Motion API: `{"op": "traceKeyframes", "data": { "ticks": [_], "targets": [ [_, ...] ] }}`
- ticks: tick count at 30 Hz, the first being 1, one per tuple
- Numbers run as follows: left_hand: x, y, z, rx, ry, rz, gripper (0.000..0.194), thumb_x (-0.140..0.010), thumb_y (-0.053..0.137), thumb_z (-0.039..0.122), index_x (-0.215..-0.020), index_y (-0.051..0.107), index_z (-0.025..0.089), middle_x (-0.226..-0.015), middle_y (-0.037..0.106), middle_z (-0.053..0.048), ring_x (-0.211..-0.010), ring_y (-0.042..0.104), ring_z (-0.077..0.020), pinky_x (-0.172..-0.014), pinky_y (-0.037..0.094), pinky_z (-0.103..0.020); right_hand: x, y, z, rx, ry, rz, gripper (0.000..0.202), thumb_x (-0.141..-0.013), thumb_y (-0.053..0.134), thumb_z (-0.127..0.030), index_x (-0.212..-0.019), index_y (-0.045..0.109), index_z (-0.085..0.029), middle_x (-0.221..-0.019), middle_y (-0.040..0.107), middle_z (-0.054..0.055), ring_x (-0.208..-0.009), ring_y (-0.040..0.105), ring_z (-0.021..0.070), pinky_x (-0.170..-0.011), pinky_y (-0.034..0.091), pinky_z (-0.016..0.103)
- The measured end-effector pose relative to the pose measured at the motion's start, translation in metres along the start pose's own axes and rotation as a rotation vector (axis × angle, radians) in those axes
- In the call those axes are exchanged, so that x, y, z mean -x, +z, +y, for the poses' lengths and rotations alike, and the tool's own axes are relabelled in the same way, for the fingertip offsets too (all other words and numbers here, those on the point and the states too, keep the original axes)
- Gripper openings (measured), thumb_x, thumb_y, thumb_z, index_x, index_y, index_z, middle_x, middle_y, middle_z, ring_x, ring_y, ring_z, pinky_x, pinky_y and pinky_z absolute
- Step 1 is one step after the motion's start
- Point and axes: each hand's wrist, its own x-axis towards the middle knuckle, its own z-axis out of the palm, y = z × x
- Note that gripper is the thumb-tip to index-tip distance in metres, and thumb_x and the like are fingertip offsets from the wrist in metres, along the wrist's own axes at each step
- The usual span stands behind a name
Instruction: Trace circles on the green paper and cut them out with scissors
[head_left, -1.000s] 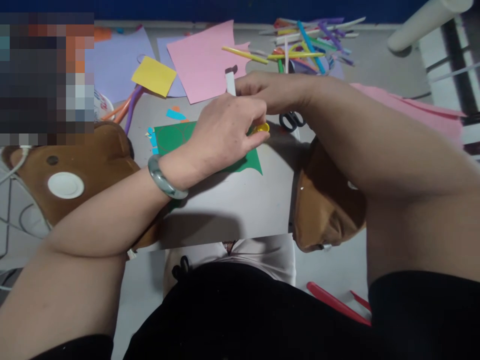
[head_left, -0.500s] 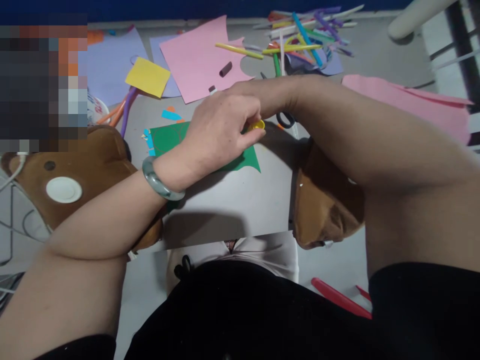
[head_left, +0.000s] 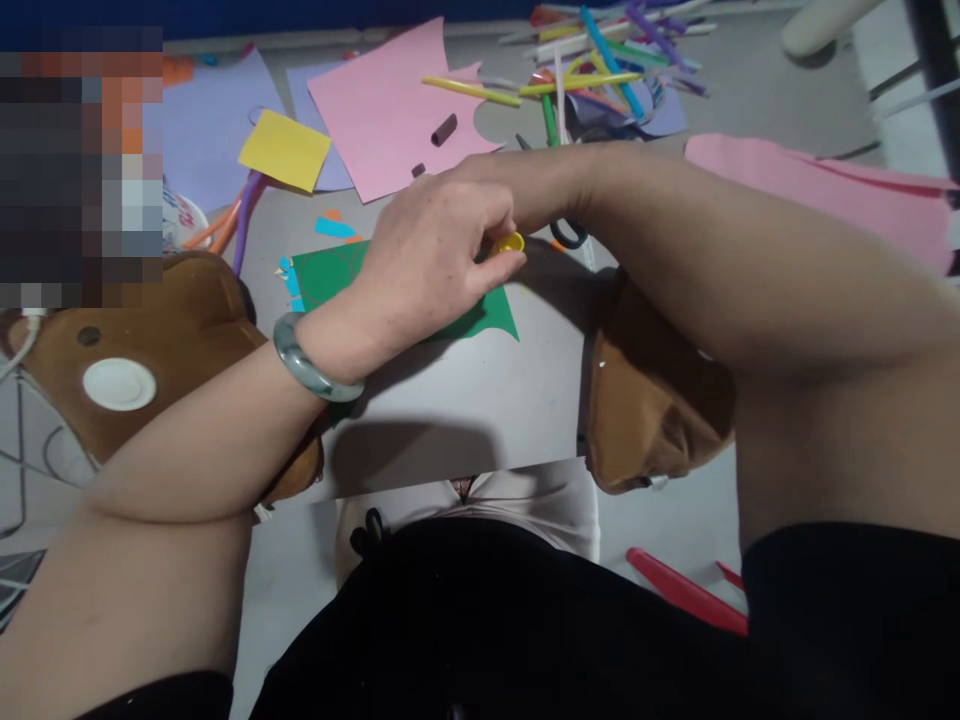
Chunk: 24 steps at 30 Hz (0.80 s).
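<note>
My left hand (head_left: 442,240), with a jade-like bangle at its wrist, pinches a small yellow round piece (head_left: 511,243) between thumb and fingers. The hand is over green paper (head_left: 322,272), which has circle outlines drawn on it. Behind it, my right hand (head_left: 487,172) crosses to the left; its fingers are hidden, so what they hold cannot be seen. A small dark end (head_left: 418,170) shows just past the hands. On the pink paper (head_left: 375,110) lies a short dark tube (head_left: 444,130). Black-handled scissors (head_left: 568,235) rest under my right forearm.
Coloured strips and straws (head_left: 600,75) are piled at the back. A yellow sheet (head_left: 285,150) overlaps lilac paper (head_left: 217,130). Brown padded cushions (head_left: 195,300) flank the table's near side. More pink paper (head_left: 810,195) lies right, with blue scraps (head_left: 335,227) near the green paper.
The whole view has shifted slightly. Both hands keep nearly the same pose, and the yellow piece stays in my left hand.
</note>
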Motion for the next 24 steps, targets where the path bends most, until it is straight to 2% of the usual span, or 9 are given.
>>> {"op": "traceKeyframes", "data": {
  "ticks": [3,7,10,14,20,24],
  "targets": [
    [-0.001,0.001,0.0,0.013,0.0,0.012,0.011,-0.082,0.075,0.027,-0.073,0.071,0.029,-0.06,0.06,0.0,-0.067,0.062,-0.0255,-0.069,0.047,-0.046,0.002,0.0,0.005,-0.046,-0.043,0.039,0.008,-0.071,0.068,-0.006,-0.068,0.061,-0.008,-0.068,0.063,-0.008,-0.071,0.056,0.003,-0.063,0.045,0.011],
    [-0.001,0.001,-0.001,0.041,-0.022,0.008,0.011,-0.081,0.076,0.029,-0.071,0.07,0.031,-0.06,0.058,-0.002,-0.072,0.065,-0.0291,-0.07,0.046,-0.047,0.008,-0.001,0.007,-0.142,-0.059,0.095,0.016,-0.069,0.063,0.002,-0.067,0.054,-0.011,-0.069,0.061,-0.009,-0.074,0.053,0.0042,-0.069,0.046,0.011],
    [-0.001,0.002,-0.003,0.05,-0.022,0.014,0.011,-0.08,0.075,0.029,-0.071,0.07,0.031,-0.06,0.056,-0.003,-0.075,0.066,-0.0307,-0.07,0.046,-0.047,0.014,0.0,0.007,-0.183,-0.036,0.104,0.018,-0.072,0.061,0.0,-0.064,0.051,-0.013,-0.063,0.052,-0.01,-0.069,0.047,0.0034,-0.063,0.039,0.01],
    [-0.001,0.002,-0.007,0.038,0.023,0.046,0.01,-0.081,0.075,0.032,-0.072,0.071,0.032,-0.059,0.059,-0.003,-0.076,0.065,-0.0303,-0.068,0.048,-0.047,0.021,0.003,0.007,-0.151,-0.014,0.152,0.025,-0.085,0.064,-0.013,-0.063,0.052,-0.013,-0.059,0.046,-0.011,-0.06,0.038,0.0018,-0.052,0.027,0.012],
    [0.0,0.002,-0.006,0.005,0.021,0.035,0.01,-0.083,0.073,0.034,-0.073,0.072,0.032,-0.059,0.062,-0.002,-0.073,0.065,-0.0294,-0.068,0.049,-0.047,0.03,0.006,0.004,-0.127,-0.082,0.224,0.03,-0.094,0.057,-0.025,-0.067,0.055,-0.012,-0.063,0.049,-0.01,-0.063,0.041,0.0019,-0.057,0.031,0.012],
    [0.0,0.0,-0.006,-0.003,0.033,0.025,0.01,-0.085,0.073,0.038,-0.076,0.073,0.033,-0.06,0.064,-0.002,-0.077,0.067,-0.0292,-0.067,0.05,-0.044,0.037,0.007,0.002,-0.151,-0.033,0.229,0.021,-0.095,0.055,-0.018,-0.074,0.059,-0.013,-0.06,0.052,-0.012,-0.059,0.045,0.0022,-0.056,0.033,0.011]
  ]
}}
